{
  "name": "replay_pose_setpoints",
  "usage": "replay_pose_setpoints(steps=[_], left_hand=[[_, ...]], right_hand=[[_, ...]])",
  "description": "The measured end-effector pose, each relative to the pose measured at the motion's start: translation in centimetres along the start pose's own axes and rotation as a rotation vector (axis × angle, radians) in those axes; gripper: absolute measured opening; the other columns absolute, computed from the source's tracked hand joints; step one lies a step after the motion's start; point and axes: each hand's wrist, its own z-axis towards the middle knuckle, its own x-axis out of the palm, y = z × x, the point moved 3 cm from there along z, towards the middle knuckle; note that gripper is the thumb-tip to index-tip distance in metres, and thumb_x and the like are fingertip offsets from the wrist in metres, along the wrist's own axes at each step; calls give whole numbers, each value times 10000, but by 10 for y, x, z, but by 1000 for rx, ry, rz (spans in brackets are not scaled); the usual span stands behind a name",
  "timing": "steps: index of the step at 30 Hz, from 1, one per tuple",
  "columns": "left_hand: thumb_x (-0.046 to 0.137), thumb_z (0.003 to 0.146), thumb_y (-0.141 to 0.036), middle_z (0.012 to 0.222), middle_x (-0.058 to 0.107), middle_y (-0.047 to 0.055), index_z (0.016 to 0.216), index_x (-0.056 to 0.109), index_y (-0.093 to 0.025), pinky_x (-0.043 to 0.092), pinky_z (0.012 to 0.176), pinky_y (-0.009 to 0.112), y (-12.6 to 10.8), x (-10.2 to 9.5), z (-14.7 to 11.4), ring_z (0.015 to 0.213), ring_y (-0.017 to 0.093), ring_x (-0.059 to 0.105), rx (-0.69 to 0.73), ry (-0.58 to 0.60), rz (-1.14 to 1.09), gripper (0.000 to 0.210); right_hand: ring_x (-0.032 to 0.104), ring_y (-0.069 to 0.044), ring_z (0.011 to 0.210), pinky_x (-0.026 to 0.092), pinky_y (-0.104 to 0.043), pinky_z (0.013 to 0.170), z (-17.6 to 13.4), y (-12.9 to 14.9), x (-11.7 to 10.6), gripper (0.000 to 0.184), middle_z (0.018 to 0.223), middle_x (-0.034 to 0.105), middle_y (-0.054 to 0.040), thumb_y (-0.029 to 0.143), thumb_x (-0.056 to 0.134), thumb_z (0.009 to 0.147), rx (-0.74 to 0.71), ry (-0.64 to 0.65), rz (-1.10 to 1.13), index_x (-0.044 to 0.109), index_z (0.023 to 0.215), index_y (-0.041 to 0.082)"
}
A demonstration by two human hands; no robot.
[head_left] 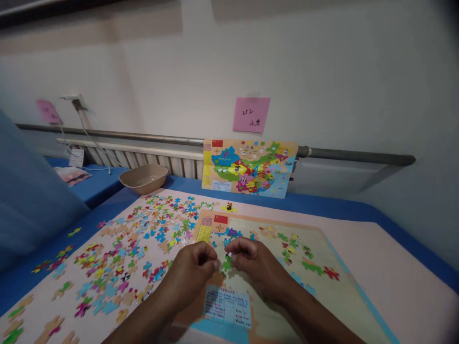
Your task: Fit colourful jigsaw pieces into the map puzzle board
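Observation:
My right hand (256, 263) pinches a green puzzle piece (227, 264) with a white and dark picture on it, just above the puzzle board. My left hand (191, 270) is close beside it on the left, thumb and forefinger closed together; whatever lies between them is hidden. Under both hands is the partly filled puzzle board (297, 315). Joined pieces form its orange left border, with a red flag piece (221, 219) at the top and a text panel (227, 306) below my hands. A purple-and-blue cluster (233, 233) lies just beyond my right fingers.
Many loose puzzle pieces (107, 267) are spread over the pink sheet to the left. A beige basin (143, 179) stands behind them. A printed colour map (250, 167) leans upright at the back, beneath a pink note (251, 114). A pipe (150, 136) runs along the wall.

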Motion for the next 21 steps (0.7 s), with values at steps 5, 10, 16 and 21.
replay_pose_setpoints(steps=[5, 10, 16, 21], left_hand=[[662, 651, -238, 602, 505, -42, 699, 617, -176, 288, 551, 233, 4, 7, 0, 564, 98, 403, -48, 31, -169, 91], [610, 610, -207, 609, 513, -46, 681, 597, -177, 287, 545, 230, 5, 8, -1, 569, 95, 420, -49, 12, -188, 78], [633, 615, -189, 565, 477, -61, 670, 590, -179, 295, 534, 226, 22, 10, 4, 525, 81, 383, -43, 13, -245, 70], [711, 613, -229, 525, 466, -70, 652, 590, -182, 307, 509, 220, 23, 11, 4, 475, 69, 366, -53, -14, -306, 135]], right_hand=[[480, -147, 667, 339, -270, 609, -2, 0, 9, 231, 737, 578, 8, 232, 579, 711, -20, 8, 33, 682, 912, 184], [486, -146, 687, 354, -265, 627, -4, 1, 12, 200, 769, 590, 2, 232, 592, 733, -32, -3, 51, 670, 911, 183], [435, -134, 658, 336, -260, 611, -3, 1, 9, 145, 708, 526, 23, 210, 579, 761, -47, 7, -33, 674, 864, 172], [480, -139, 681, 374, -252, 637, -7, 4, 7, 177, 735, 562, 26, 147, 555, 771, -101, 26, -162, 682, 887, 193]])
